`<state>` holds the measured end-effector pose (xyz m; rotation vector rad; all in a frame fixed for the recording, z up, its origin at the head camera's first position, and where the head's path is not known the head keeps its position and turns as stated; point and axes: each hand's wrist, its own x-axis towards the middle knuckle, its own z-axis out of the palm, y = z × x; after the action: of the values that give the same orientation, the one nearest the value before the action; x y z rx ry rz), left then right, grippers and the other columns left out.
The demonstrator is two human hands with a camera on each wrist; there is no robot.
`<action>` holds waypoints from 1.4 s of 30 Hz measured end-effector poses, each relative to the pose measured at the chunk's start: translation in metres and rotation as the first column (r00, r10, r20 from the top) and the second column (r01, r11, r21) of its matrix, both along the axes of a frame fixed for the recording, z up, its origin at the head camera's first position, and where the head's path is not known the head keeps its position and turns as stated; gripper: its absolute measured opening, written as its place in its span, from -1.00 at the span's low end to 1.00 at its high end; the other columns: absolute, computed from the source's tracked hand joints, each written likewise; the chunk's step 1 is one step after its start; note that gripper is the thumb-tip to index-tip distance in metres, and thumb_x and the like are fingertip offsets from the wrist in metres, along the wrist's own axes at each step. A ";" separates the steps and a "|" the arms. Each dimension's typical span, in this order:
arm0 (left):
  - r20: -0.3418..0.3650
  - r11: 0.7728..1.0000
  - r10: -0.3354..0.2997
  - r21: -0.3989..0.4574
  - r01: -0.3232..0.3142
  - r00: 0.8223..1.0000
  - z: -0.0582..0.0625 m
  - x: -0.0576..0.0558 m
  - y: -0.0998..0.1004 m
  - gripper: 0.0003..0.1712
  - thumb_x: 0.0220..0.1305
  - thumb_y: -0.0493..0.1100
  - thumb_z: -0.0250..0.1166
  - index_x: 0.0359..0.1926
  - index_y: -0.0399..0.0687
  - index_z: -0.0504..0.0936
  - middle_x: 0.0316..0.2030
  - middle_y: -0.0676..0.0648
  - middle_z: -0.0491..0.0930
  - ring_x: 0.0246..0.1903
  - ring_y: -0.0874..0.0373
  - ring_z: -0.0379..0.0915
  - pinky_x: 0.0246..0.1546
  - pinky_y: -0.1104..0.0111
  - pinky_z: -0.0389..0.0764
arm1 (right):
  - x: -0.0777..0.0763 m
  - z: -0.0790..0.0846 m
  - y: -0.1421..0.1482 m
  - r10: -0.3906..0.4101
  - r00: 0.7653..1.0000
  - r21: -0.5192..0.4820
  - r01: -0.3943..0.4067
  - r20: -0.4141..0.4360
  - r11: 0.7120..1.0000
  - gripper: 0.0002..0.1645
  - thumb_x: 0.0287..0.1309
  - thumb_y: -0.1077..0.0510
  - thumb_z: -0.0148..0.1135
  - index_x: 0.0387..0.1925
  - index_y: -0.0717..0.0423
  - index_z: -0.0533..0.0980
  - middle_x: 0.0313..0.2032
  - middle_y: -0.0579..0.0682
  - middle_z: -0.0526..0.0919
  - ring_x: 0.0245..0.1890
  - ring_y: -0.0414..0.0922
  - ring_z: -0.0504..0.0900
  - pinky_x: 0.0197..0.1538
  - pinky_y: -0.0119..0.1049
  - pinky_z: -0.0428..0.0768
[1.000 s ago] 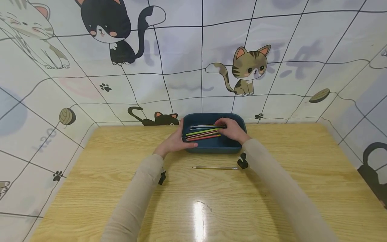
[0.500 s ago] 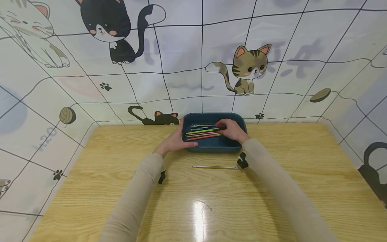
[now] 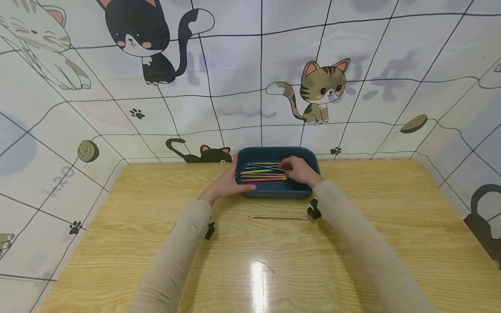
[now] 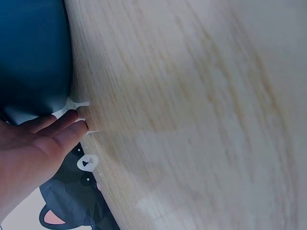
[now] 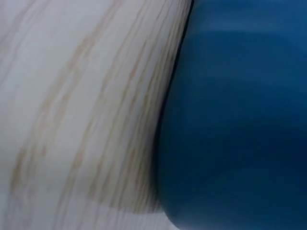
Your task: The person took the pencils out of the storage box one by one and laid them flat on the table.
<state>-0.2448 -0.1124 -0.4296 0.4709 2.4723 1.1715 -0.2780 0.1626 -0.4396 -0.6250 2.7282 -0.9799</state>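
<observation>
The pencils [image 3: 263, 179] in the tray [image 3: 274, 194] have shifted: a thin pencil [image 3: 268, 167] now slants more, the right hand [image 3: 299, 169] seemingly pinching its end, so the bunch looks less even. The left hand [image 3: 225, 182], fingers straight, touches the tray.

the blue bin [image 3: 274, 195] looks like smooth plastic with a soft sheen, while the wood-grain tabletop [image 3: 231, 269] is glossy, showing a white glare. the beige sleeves [image 3: 168, 261] are matt, creased cloth; the cat-print wall covering [image 3: 235, 65] looks like smooth sheeting.
</observation>
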 end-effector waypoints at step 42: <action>-0.001 1.000 0.005 -0.007 -0.005 1.000 0.001 0.003 0.001 0.41 0.11 0.10 0.44 0.49 0.06 -0.57 0.50 -0.17 -0.36 0.43 -0.13 -0.18 0.33 0.04 0.07 | 0.046 0.036 0.020 0.007 0.999 -0.375 0.011 0.045 0.927 -0.74 0.29 0.33 0.14 -0.02 0.33 0.58 -0.01 0.18 0.60 -0.10 0.05 0.57 -0.12 -0.23 0.54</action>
<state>-0.2420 -0.1115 -0.4284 0.4641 2.4794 1.1646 -0.2321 0.1830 -0.4037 -0.6467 2.5164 -1.5165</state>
